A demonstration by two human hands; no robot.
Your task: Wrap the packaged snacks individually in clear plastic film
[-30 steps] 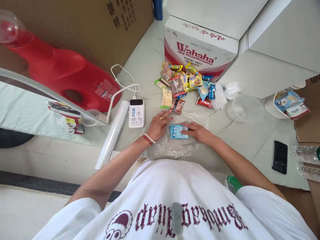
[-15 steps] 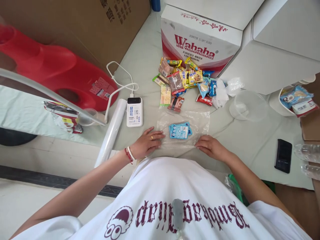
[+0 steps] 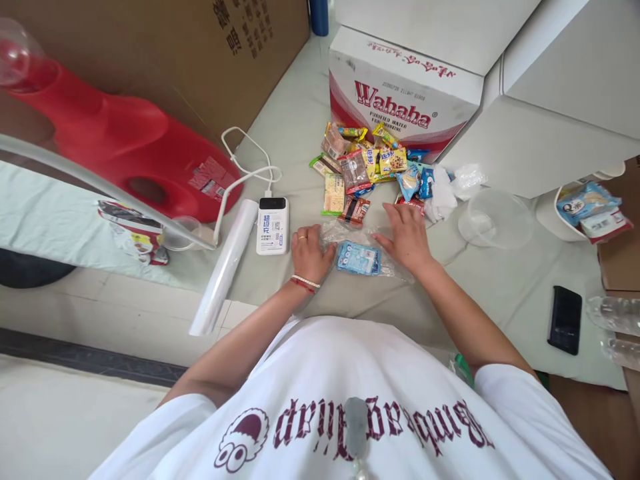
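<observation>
Flat on the cloth-covered table lie several light-blue printed packets point(image 3: 359, 259), stacked unevenly on or under a sheet of clear plastic film point(image 3: 397, 268); which of the two I cannot tell. My left hand point(image 3: 311, 253) rests palm down at the film's left edge, fingers pointing away from me. On the right side my right hand point(image 3: 406, 239) lies over the film with its fingers spread, the thumb near the packets. Neither hand grips anything. Just beyond them a pile of wrapped snacks point(image 3: 367, 160) leans toward the water carton.
A Wahaba-style red and white carton point(image 3: 400, 107) stands behind the snacks. Left are a white power bank point(image 3: 273, 227) with a cable, a plastic roll point(image 3: 225, 267) and a red jug-like object point(image 3: 135, 147). Right are a clear tub point(image 3: 493, 220) and a black phone point(image 3: 565, 320).
Both hands have moved away from my body, from the film's near corners to its sides. My right fingers have spread out. The film's near edge now looks drawn up and crumpled around the packets.
</observation>
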